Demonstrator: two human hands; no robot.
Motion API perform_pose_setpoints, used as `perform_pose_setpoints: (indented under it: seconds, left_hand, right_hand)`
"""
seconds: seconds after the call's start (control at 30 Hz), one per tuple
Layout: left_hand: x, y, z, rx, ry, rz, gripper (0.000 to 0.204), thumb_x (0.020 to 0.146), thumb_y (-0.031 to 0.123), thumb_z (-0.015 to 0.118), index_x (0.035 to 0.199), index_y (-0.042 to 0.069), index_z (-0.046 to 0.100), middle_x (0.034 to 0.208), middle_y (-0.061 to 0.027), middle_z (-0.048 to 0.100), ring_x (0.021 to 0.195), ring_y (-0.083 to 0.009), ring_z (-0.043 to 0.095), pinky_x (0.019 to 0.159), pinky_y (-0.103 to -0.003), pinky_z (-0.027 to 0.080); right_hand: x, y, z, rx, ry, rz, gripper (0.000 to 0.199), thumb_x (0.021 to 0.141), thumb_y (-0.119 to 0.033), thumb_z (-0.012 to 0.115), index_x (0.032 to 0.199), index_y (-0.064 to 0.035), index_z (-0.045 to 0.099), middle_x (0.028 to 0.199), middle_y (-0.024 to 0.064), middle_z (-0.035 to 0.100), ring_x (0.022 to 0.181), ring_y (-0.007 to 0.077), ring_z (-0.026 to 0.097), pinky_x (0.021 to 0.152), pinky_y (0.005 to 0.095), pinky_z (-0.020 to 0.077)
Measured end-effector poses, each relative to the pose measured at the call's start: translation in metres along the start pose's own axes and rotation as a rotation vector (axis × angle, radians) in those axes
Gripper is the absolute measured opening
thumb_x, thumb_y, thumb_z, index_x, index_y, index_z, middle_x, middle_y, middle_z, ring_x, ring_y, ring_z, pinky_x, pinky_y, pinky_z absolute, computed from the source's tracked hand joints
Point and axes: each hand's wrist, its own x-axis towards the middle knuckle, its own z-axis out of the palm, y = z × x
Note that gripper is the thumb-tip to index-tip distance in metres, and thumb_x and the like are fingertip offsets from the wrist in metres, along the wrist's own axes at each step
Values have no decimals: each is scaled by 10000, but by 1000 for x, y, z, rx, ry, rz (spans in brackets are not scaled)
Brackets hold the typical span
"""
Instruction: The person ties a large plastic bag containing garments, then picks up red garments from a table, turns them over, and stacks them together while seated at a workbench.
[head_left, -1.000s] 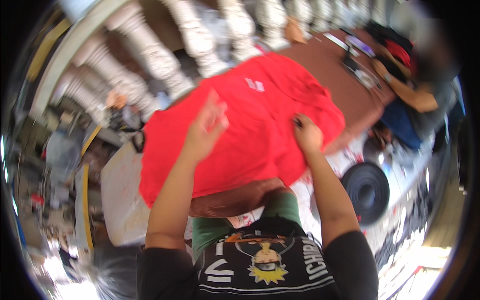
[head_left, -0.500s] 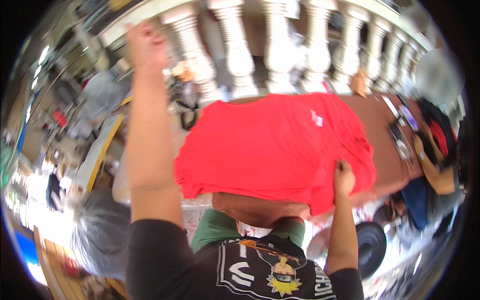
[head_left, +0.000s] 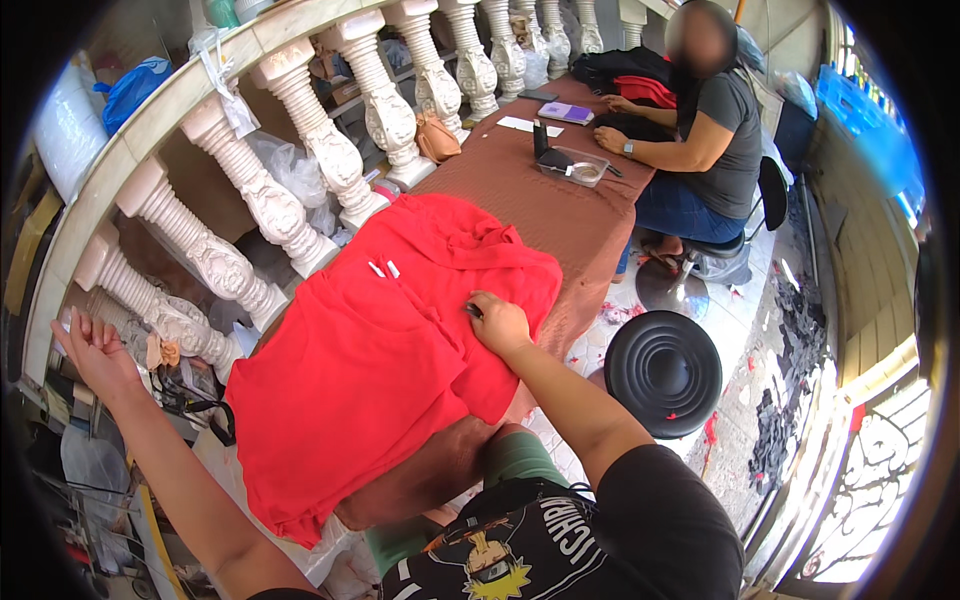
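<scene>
A red garment [head_left: 350, 360], seemingly a shirt, lies spread and rumpled over the near end of the brown-covered table. Two small white tags [head_left: 384, 269] show on its upper part. My right hand [head_left: 500, 325] rests on the fabric, closed, and a small dark object [head_left: 474, 310] pokes out between its thumb and fingers; its kind is hidden. Off to the left, my left hand [head_left: 98, 355] is raised beside the balusters, away from the cloth. Its fingers are loosely spread, and I see nothing clearly held in it.
White balusters [head_left: 325, 150] under a stone rail line the table's far side. On the brown table cover [head_left: 545, 220] lie a clear plastic tray [head_left: 575, 172], a purple-screened phone [head_left: 566, 113] and a brown pouch [head_left: 437, 138]. A seated person [head_left: 715, 130] is at the far end. A black round stool [head_left: 663, 373] stands at right.
The view has swung to the right, bringing the seated person and stool further in. My left hand now appears lower and further left, its fingers looser. My right hand stays on the red garment.
</scene>
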Motion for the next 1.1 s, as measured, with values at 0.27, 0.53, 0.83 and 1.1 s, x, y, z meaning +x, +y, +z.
perform_pose_setpoints:
  seconds: [0.27, 0.53, 0.83, 1.1]
  left_hand:
    - [10, -4, -7, -24, -50, 32, 713, 870, 31, 561, 1427, 50, 116, 717, -14, 399, 555, -63, 344, 489, -200, 310]
    - [7, -9, -5, -21, -57, 6, 727, 874, 32, 557, 1432, 49, 91, 715, -18, 398, 552, -66, 342, 497, -201, 311]
    - [-69, -52, 12, 122, 37, -231, 514, 909, 183, 539, 1370, 78, 339, 786, 19, 455, 603, -43, 418, 511, -148, 373]
    - [-382, -118, 21, 1234, -1087, -122, 673, 873, 396, 510, 1375, -4, 305, 1440, -191, 283, 1343, -328, 248, 1068, -514, 180]
  right_hand:
    - [-2, -6, -3, -13, -47, 17, 188, 754, -152, 576, 915, -64, 618, 1075, 68, 627, 813, 287, 635, 692, 396, 526]
    - [-3, 1, 3, -6, 0, -24, 192, 755, -155, 576, 918, -62, 618, 1068, 65, 628, 825, 282, 634, 701, 393, 527]
    - [2, 7, -3, -41, -12, 5, 203, 745, -146, 596, 937, -96, 634, 1075, 53, 632, 838, 280, 637, 705, 386, 529]
    - [-4, 3, -1, -29, -36, -64, 224, 766, -145, 580, 978, -94, 631, 1118, 46, 616, 867, 279, 628, 713, 378, 523]
